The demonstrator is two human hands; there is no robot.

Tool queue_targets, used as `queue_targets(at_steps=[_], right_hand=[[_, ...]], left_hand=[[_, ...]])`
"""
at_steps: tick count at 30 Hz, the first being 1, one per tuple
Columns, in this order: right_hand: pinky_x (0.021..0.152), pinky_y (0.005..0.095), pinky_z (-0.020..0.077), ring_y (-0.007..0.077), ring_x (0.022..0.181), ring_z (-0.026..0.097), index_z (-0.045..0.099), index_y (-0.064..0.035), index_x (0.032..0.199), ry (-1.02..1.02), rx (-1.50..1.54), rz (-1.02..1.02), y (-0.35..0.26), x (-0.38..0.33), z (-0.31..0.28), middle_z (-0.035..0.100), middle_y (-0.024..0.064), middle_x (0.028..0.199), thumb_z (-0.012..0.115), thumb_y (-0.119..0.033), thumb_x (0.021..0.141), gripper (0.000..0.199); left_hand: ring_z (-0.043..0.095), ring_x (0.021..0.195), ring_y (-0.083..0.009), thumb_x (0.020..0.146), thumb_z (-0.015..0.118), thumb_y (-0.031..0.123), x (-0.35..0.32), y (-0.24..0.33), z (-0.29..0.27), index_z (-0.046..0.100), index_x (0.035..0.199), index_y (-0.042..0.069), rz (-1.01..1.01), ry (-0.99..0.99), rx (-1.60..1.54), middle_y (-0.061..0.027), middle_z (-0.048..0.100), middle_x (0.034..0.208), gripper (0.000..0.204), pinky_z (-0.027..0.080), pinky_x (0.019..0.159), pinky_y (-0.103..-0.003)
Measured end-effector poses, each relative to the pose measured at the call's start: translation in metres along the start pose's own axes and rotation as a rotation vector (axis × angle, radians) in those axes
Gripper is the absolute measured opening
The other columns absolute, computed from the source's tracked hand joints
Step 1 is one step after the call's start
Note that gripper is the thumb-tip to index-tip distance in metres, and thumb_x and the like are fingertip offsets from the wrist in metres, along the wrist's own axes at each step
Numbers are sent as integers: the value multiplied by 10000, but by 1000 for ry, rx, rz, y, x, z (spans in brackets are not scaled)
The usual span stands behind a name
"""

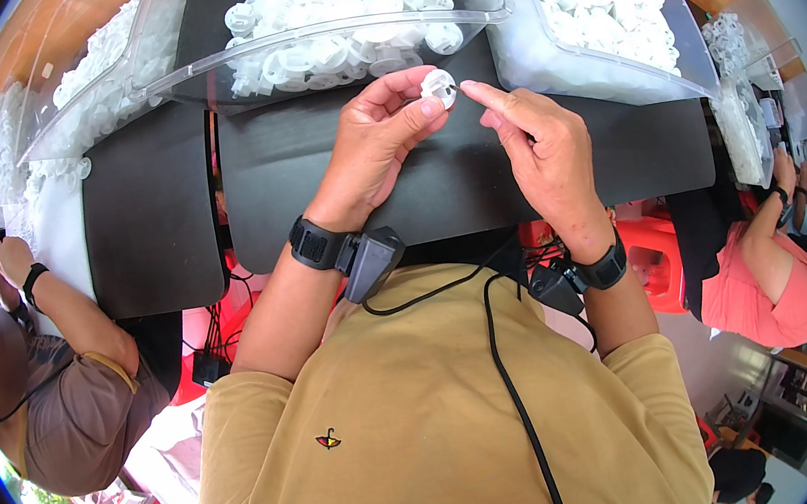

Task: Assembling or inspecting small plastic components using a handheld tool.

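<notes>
My left hand (380,139) pinches a small round white plastic part (438,89) between thumb and fingertips, above the near side of the dark table. A dark slot or gap shows on the part's right side. My right hand (540,134) is just to the right of it. Its index finger stretches toward the part, with the tip at or very near its edge. The right thumb sits a little below, apart from the index fingertip, and the other fingers curl inward, mostly hidden. I see nothing held in the right hand.
A clear bin (316,33) heaped with white plastic parts stands ahead, with another clear bin (591,58) to its right. More filled bins stand left. The dark tabletop (308,128) has a gap at left. Co-workers sit on both sides. Black cables (509,370) hang over my shirt.
</notes>
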State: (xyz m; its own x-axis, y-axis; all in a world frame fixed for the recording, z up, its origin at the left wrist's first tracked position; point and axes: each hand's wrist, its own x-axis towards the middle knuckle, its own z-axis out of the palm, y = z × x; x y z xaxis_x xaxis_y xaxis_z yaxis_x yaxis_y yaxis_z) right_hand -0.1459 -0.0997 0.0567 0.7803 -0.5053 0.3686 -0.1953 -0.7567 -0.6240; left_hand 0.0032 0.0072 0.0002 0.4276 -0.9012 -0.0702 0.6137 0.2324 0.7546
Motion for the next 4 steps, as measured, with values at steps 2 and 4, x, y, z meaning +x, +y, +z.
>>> queue_targets(at_steps=[2,4], right_hand=[[617,344,481,238,687,609,672,-166,1096,-3,-25,-5,-1,0,0,618,75,745,559,16,813,356],[631,341,489,230,709,618,675,-170,1093,-20,-56,-3,-1,0,0,629,73,761,566,9,811,351]], left_hand=[[606,1010,-135,860,659,71,0,-1,-1,552,1204,30,2,-6,-2,-70,608,1130,363,531,870,-252],[607,1009,-136,862,656,69,0,-1,-1,551,1206,30,7,-12,3,-72,608,1137,362,531,868,-251]])
